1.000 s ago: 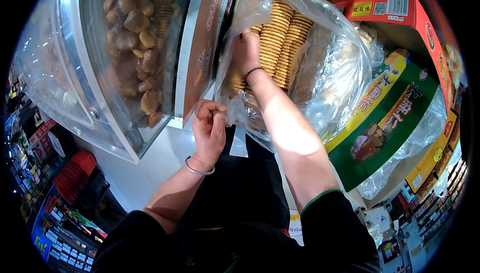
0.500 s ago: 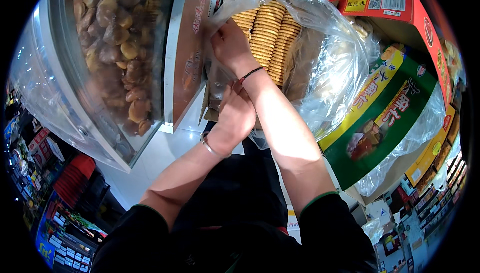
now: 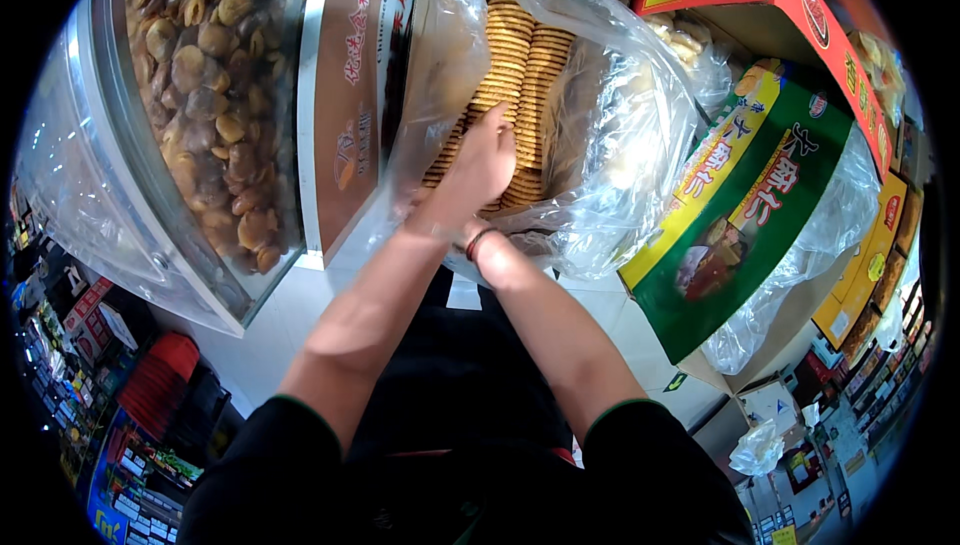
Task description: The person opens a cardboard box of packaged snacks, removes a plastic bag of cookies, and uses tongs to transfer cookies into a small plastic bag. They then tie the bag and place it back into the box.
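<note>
Rows of round golden crackers (image 3: 508, 55) stand on edge inside a clear plastic bag (image 3: 640, 135). My left hand (image 3: 482, 160) lies over the rows with its fingertips against the crackers. Its fingers look pressed together, but what they pinch, if anything, is hidden. Beneath my left wrist crosses my right hand (image 3: 487, 245), with a dark red bracelet at the wrist. Most of it is covered by the left forearm, and some blurred fingers show by the bag's left side.
Left stands a clear-walled bin (image 3: 215, 125) of brown flat snacks, beside a brown printed panel (image 3: 340, 95). At the right are a green and yellow carton (image 3: 740, 215) and a red box (image 3: 790, 5). Pale tiled floor (image 3: 300, 315) shows below.
My left hand has moved forward from the bag's near edge onto the crackers. The right hand has drawn back toward me, under the left wrist. The whole view has shifted slightly.
</note>
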Demonstrator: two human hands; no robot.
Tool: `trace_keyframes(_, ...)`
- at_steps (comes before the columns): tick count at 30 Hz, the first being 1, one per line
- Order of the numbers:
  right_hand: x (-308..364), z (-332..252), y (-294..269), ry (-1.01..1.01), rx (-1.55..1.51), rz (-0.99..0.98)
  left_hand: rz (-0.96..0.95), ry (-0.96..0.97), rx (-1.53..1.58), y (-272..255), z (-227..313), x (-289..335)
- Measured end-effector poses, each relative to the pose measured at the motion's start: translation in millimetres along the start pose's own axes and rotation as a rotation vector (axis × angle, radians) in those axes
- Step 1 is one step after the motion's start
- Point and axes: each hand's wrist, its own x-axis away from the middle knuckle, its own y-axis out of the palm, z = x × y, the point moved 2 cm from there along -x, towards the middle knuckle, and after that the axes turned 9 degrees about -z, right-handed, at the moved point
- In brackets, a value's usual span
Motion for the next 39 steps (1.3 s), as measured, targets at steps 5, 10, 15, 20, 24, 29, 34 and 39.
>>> trace_keyframes(5, 30, -27, 44, 0.148, 0.824, -0.111, -0.015, -0.185, -0.631, -12, -54, -91)
trace_keyframes(10, 56, -55, 69, 0.334, 0.978, -0.2, 0.224, 0.108, -1.667, -80, -47, -142)
trace_keyframes(15, 72, -37, 76, -0.198, 0.963, -0.059, 0.063, -0.435, -0.547, -99, 107, -129)
trace_keyframes(20, 78, -102, 72, -0.655, 1.115, 0.524, 0.681, 0.198, -0.332, -111, -3, -170)
trace_keyframes(24, 53, -82, 29, -0.256, 1.622, 0.897, 0.741, 0.039, -0.208, -53, 3, -148)
trace_keyframes(29, 68, -56, 12, 0.335, 1.352, 0.132, 0.159, -0.303, -0.127, -9, 39, -65)
trace_keyframes(34, 127, -65, 54, 0.332, 1.367, 0.014, -0.407, -0.344, -0.456, 37, -40, 28)
trace_keyframes(39, 174, -185, 96, -0.035, 1.024, -0.18, -0.473, 0.107, -0.591, 59, -134, 113)
